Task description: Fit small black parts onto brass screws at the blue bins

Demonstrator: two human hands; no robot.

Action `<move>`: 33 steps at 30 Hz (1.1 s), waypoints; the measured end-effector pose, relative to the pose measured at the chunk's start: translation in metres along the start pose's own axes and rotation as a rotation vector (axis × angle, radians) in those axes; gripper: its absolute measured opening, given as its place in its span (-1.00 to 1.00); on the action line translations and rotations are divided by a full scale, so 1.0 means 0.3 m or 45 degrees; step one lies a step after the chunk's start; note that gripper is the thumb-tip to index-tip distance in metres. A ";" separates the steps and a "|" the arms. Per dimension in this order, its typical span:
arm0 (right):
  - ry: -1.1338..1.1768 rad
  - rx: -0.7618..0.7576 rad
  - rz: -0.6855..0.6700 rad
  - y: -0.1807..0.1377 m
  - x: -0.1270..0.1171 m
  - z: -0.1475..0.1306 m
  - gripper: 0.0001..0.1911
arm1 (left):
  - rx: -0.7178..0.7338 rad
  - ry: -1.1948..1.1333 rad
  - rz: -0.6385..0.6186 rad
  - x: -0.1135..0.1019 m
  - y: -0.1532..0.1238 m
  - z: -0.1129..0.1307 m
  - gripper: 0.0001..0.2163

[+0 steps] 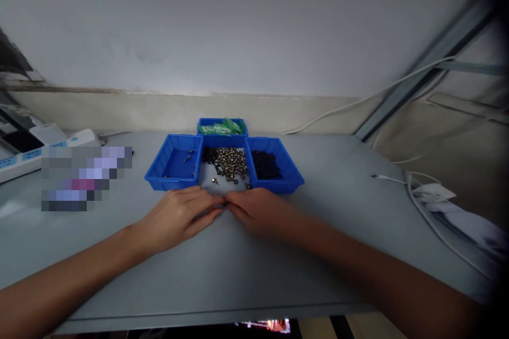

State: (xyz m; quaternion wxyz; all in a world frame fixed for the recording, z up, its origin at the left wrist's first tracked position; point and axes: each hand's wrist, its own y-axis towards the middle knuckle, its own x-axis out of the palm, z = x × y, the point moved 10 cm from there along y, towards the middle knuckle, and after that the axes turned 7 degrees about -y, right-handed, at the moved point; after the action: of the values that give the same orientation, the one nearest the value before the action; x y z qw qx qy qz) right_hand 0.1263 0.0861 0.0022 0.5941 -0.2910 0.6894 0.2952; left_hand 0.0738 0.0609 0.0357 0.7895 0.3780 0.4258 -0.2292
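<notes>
My left hand (181,217) and my right hand (258,212) rest on the grey table (238,265), fingertips meeting in a pinch just in front of a pile of brass and dark screws (228,163). Whatever sits between the fingertips is too small to see. A loose screw (215,181) lies just beyond them. The pile lies between two blue bins. The left bin (159,177) holds a few screws, and the right bin (293,172) holds black screws. Behind them, a third blue bin (202,122) contains green plastic pieces.
A white power strip (24,158) lies at the far left beside a blurred patch. White cables (423,212) and a white adapter (433,192) run along the table's right edge. A pale wall stands close behind the bins. The table's front edge is near my forearms.
</notes>
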 end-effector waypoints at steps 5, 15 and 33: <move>-0.101 0.021 0.073 -0.004 -0.018 0.008 -0.81 | -0.153 0.011 -0.085 0.025 -0.005 -0.044 -0.85; -0.117 -0.070 0.189 -0.017 -0.053 -0.032 -0.79 | -0.244 0.039 -0.215 0.068 -0.004 -0.071 -0.89; -0.166 -0.026 0.079 -0.008 -0.012 -0.012 -0.80 | -0.218 -0.028 -0.070 0.019 -0.005 -0.063 -0.87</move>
State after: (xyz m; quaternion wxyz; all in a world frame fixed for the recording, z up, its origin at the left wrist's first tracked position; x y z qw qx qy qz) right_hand 0.1262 0.0820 0.0062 0.6252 -0.2557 0.6548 0.3390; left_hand 0.0664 0.0746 0.0236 0.8170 0.2946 0.4453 -0.2177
